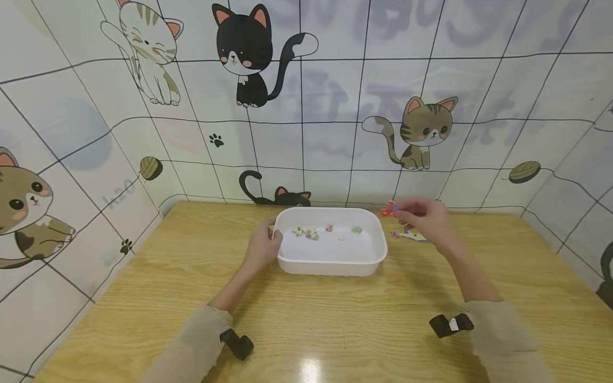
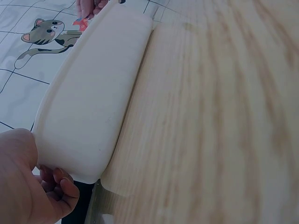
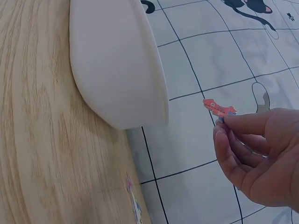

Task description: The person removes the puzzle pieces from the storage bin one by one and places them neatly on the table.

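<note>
A white plastic tray stands on the wooden table, with several small colourful flat cut-out pieces scattered on its floor. My left hand grips its left end, thumb at the rim and fingers curled against the outer wall in the left wrist view. Beyond the tray's right end, my right hand pinches a small red flat cut-out piece between thumb and fingers, held up above the table. Below that hand lie more colourful cut-outs, partly hidden by it.
The wooden table reaches back to a wall covering printed with cats and grid lines. Its back edge runs close behind the tray. Black bands with small mounts sit on both wrists.
</note>
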A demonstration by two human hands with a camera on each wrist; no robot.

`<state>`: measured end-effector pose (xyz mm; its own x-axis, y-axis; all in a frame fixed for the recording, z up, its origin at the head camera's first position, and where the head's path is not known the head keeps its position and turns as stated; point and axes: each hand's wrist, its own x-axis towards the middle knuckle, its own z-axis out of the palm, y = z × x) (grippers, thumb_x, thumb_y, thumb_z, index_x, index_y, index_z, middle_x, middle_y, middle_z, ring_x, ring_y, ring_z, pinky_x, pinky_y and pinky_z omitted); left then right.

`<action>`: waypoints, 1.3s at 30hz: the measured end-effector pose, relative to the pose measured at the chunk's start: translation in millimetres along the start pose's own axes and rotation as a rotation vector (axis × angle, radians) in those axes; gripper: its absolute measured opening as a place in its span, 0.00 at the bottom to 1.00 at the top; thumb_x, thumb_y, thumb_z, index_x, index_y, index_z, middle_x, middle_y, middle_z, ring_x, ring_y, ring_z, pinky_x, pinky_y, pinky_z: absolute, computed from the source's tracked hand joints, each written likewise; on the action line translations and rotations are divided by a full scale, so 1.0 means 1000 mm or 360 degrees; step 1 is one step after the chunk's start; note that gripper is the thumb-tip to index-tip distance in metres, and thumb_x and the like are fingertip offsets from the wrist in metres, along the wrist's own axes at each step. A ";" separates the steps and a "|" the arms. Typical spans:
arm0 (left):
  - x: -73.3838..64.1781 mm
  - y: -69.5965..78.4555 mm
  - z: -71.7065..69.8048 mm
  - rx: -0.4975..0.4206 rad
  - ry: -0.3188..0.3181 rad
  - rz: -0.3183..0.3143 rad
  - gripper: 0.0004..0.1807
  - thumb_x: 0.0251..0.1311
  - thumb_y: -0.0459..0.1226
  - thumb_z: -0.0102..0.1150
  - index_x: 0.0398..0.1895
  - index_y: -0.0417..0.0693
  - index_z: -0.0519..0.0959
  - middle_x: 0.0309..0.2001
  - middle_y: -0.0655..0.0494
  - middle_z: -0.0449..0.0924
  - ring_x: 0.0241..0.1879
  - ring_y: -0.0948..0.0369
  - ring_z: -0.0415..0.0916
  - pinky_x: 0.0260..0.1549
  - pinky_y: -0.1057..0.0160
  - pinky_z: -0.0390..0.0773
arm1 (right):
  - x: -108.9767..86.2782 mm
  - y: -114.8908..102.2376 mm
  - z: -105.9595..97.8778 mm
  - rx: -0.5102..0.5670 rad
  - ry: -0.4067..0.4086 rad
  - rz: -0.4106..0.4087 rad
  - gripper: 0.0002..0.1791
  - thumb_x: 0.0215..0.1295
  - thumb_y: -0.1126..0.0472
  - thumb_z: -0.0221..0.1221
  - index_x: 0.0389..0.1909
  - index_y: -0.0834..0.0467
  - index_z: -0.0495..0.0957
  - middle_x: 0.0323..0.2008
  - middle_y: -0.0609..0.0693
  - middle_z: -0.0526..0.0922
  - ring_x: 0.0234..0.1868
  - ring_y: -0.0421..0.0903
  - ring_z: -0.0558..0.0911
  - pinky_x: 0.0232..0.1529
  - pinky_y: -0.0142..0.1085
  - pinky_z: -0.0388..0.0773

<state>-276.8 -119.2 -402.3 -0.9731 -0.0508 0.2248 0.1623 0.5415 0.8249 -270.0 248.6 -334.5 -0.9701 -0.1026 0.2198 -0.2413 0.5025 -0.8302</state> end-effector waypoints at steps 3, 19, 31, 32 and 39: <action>0.000 0.000 0.000 0.0003 0.0000 0.0004 0.23 0.66 0.32 0.50 0.63 0.34 0.73 0.25 0.52 0.68 0.24 0.59 0.64 0.22 0.64 0.66 | -0.003 0.008 -0.014 -0.0014 0.0001 0.0041 0.21 0.72 0.57 0.60 0.54 0.70 0.76 0.43 0.55 0.84 0.35 0.35 0.82 0.38 0.30 0.82; 0.000 0.000 0.001 -0.0004 -0.0004 -0.0018 0.23 0.67 0.32 0.50 0.64 0.34 0.73 0.27 0.52 0.68 0.25 0.59 0.65 0.23 0.64 0.67 | -0.019 0.054 -0.074 -0.0111 0.0096 0.0245 0.29 0.73 0.50 0.59 0.60 0.72 0.72 0.34 0.29 0.80 0.34 0.30 0.83 0.38 0.21 0.76; -0.001 -0.001 0.001 -0.0014 0.0014 0.0003 0.22 0.66 0.31 0.50 0.63 0.34 0.73 0.25 0.53 0.67 0.24 0.59 0.64 0.22 0.65 0.66 | -0.027 0.083 -0.099 0.0029 0.0034 0.0471 0.30 0.72 0.48 0.60 0.57 0.72 0.73 0.33 0.32 0.82 0.35 0.33 0.84 0.55 0.38 0.77; -0.001 0.000 0.000 -0.0015 0.0017 0.0016 0.22 0.66 0.31 0.50 0.63 0.33 0.74 0.25 0.53 0.67 0.24 0.59 0.64 0.22 0.64 0.66 | -0.028 0.085 -0.101 0.0040 0.0017 0.0498 0.30 0.72 0.47 0.60 0.57 0.71 0.73 0.33 0.32 0.82 0.35 0.33 0.84 0.62 0.47 0.72; -0.002 0.001 -0.001 -0.0012 0.0015 0.0057 0.22 0.64 0.30 0.49 0.61 0.32 0.75 0.24 0.54 0.65 0.23 0.60 0.63 0.22 0.64 0.65 | -0.031 0.104 -0.110 -0.0061 -0.0035 0.0678 0.33 0.73 0.49 0.58 0.60 0.77 0.70 0.31 0.36 0.85 0.33 0.34 0.84 0.44 0.35 0.80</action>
<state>-274.6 -119.2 -401.9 -0.9651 -0.0392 0.2589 0.1982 0.5369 0.8200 -261.9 398.8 -371.2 -0.9833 0.1028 -0.1501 0.1819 0.5352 -0.8249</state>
